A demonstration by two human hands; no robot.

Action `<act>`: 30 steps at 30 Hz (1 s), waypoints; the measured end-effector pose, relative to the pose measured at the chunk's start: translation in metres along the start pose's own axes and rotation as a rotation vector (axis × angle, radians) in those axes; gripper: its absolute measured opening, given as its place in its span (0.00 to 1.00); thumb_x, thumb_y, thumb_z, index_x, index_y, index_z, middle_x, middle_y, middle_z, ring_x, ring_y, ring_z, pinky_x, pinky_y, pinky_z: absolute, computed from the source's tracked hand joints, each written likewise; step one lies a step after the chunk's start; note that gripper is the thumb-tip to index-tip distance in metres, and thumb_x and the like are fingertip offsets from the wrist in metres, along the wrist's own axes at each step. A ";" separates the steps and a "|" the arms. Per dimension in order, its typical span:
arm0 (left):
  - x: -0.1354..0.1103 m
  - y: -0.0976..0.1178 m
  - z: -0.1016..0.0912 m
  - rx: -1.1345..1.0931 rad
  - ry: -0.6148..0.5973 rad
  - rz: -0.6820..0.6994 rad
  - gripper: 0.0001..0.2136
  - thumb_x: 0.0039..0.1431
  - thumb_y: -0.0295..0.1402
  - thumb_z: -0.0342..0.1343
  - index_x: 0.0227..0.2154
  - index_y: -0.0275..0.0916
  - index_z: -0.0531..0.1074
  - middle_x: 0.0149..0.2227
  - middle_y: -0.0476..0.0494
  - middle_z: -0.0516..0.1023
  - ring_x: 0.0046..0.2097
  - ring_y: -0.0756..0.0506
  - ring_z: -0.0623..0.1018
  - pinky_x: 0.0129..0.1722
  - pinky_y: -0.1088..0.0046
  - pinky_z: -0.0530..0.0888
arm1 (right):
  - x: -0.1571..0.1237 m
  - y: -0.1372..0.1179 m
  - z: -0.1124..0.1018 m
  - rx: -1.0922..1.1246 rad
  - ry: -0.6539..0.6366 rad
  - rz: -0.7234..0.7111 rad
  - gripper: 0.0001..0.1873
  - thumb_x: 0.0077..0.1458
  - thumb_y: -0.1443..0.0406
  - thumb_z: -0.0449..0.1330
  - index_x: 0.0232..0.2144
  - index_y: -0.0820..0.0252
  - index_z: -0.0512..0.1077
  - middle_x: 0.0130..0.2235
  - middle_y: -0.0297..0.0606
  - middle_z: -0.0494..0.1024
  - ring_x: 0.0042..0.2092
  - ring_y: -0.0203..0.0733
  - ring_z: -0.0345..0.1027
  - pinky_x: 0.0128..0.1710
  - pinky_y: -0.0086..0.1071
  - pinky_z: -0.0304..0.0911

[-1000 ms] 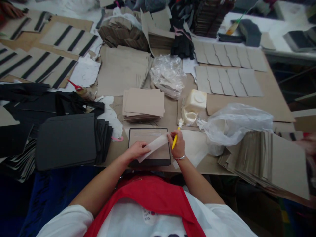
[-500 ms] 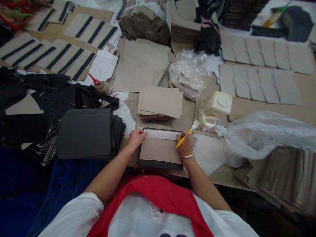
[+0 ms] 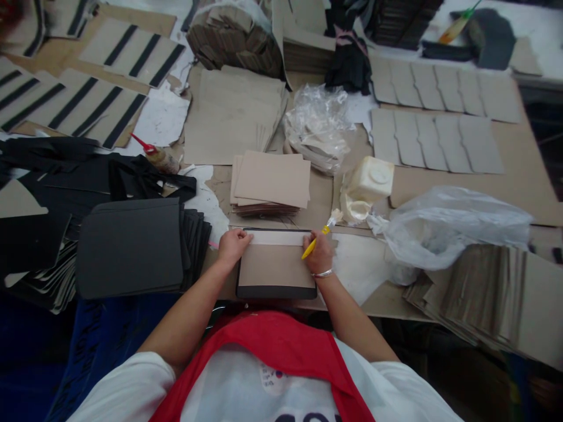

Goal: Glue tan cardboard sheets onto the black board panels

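Observation:
A tan board (image 3: 276,266) with a black border lies flat in front of me, and a white strip (image 3: 277,238) runs along its far edge. The fingers of my left hand (image 3: 233,245) are pinched at the strip's left end. At the opposite end, my right hand (image 3: 320,252) presses its fingertips to the strip while gripping a yellow brush (image 3: 310,247), whose pale bristles point up and away from the board. Just beyond the board sits a stack of tan cards (image 3: 271,179).
Dark grey covers (image 3: 129,246) are piled at the left. A glue bottle with a red tip (image 3: 160,158) lies behind them. To the right stand a cut white jug (image 3: 373,179), a clear plastic bag (image 3: 457,225) and stacked boards (image 3: 484,293).
The view has turned slightly right, so the whole scene sits further left. Both hands stay at the two ends of the white strip, and the brush remains in the right hand.

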State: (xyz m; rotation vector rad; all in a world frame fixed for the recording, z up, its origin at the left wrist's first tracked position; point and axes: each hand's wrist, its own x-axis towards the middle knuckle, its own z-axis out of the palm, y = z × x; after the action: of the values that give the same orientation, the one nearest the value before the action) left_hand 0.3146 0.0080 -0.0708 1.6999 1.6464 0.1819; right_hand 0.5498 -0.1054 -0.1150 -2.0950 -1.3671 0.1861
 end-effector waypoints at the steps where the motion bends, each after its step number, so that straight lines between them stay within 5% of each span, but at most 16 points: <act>1: 0.000 0.000 0.000 0.018 -0.006 0.004 0.12 0.50 0.42 0.53 0.22 0.38 0.71 0.23 0.47 0.73 0.28 0.48 0.71 0.29 0.73 0.62 | 0.000 0.000 0.000 -0.006 -0.005 -0.006 0.14 0.57 0.59 0.50 0.41 0.61 0.65 0.34 0.43 0.72 0.36 0.45 0.65 0.40 0.41 0.62; 6: -0.002 0.000 0.000 0.233 0.073 0.080 0.12 0.53 0.42 0.53 0.32 0.38 0.72 0.31 0.42 0.76 0.36 0.43 0.74 0.36 0.69 0.67 | 0.002 0.003 -0.002 -0.077 -0.027 -0.014 0.14 0.57 0.60 0.51 0.42 0.63 0.66 0.32 0.43 0.72 0.36 0.45 0.65 0.40 0.40 0.62; 9: -0.011 0.003 0.010 0.363 0.190 0.326 0.17 0.57 0.36 0.50 0.48 0.36 0.68 0.49 0.35 0.72 0.52 0.39 0.69 0.50 0.63 0.64 | 0.002 0.001 -0.008 -0.136 0.025 -0.004 0.15 0.56 0.60 0.53 0.44 0.63 0.66 0.34 0.45 0.73 0.39 0.47 0.66 0.42 0.42 0.62; 12: -0.027 0.007 0.032 0.423 0.026 0.704 0.21 0.61 0.33 0.44 0.56 0.38 0.61 0.60 0.37 0.62 0.62 0.41 0.59 0.60 0.62 0.54 | -0.005 -0.010 -0.011 -0.096 -0.001 -0.168 0.12 0.57 0.63 0.52 0.44 0.61 0.66 0.42 0.48 0.74 0.45 0.47 0.66 0.46 0.43 0.62; 14: -0.038 0.006 0.046 0.470 -0.110 0.839 0.24 0.61 0.39 0.45 0.59 0.39 0.58 0.63 0.39 0.58 0.64 0.41 0.54 0.62 0.59 0.48 | -0.013 -0.019 -0.010 -0.026 -0.121 -0.365 0.11 0.57 0.67 0.51 0.43 0.60 0.66 0.49 0.48 0.72 0.51 0.45 0.64 0.50 0.43 0.60; 18: -0.053 -0.006 0.045 0.566 -0.156 0.731 0.33 0.57 0.49 0.48 0.62 0.37 0.53 0.65 0.37 0.51 0.66 0.39 0.50 0.63 0.53 0.43 | -0.028 -0.023 -0.008 -0.040 -0.266 -0.481 0.14 0.54 0.73 0.50 0.42 0.59 0.67 0.54 0.46 0.70 0.56 0.45 0.60 0.56 0.46 0.56; 21: -0.064 -0.024 0.015 0.561 -0.071 0.544 0.33 0.57 0.48 0.48 0.61 0.34 0.54 0.64 0.33 0.53 0.65 0.37 0.53 0.62 0.53 0.47 | -0.031 -0.012 -0.015 -0.120 -0.208 -0.395 0.15 0.52 0.75 0.49 0.42 0.61 0.68 0.54 0.48 0.70 0.54 0.47 0.62 0.54 0.48 0.59; 24: -0.077 -0.047 -0.034 0.440 0.092 0.488 0.25 0.59 0.44 0.47 0.56 0.35 0.63 0.57 0.33 0.66 0.60 0.38 0.63 0.60 0.58 0.57 | -0.029 -0.004 -0.024 -0.149 -0.135 -0.425 0.14 0.53 0.73 0.50 0.42 0.61 0.67 0.51 0.49 0.72 0.52 0.49 0.65 0.52 0.50 0.61; 27: -0.084 -0.078 -0.093 0.367 0.409 0.358 0.17 0.62 0.40 0.45 0.47 0.38 0.70 0.48 0.36 0.74 0.53 0.42 0.70 0.56 0.61 0.63 | -0.024 -0.010 -0.023 -0.091 -0.037 -0.509 0.15 0.54 0.68 0.54 0.45 0.60 0.66 0.48 0.49 0.74 0.50 0.52 0.67 0.49 0.49 0.63; 30: -0.080 -0.116 -0.157 0.421 0.714 -0.029 0.24 0.57 0.45 0.50 0.50 0.34 0.65 0.53 0.30 0.69 0.57 0.37 0.66 0.56 0.58 0.62 | -0.022 -0.036 -0.014 0.033 -0.022 -0.563 0.16 0.54 0.66 0.56 0.46 0.58 0.64 0.48 0.49 0.73 0.51 0.52 0.67 0.49 0.49 0.64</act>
State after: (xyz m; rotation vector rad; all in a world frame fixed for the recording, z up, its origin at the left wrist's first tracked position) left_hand 0.1183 -0.0139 0.0031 2.0641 2.3557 0.5029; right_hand 0.5177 -0.1205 -0.0877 -1.6051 -1.8876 -0.0051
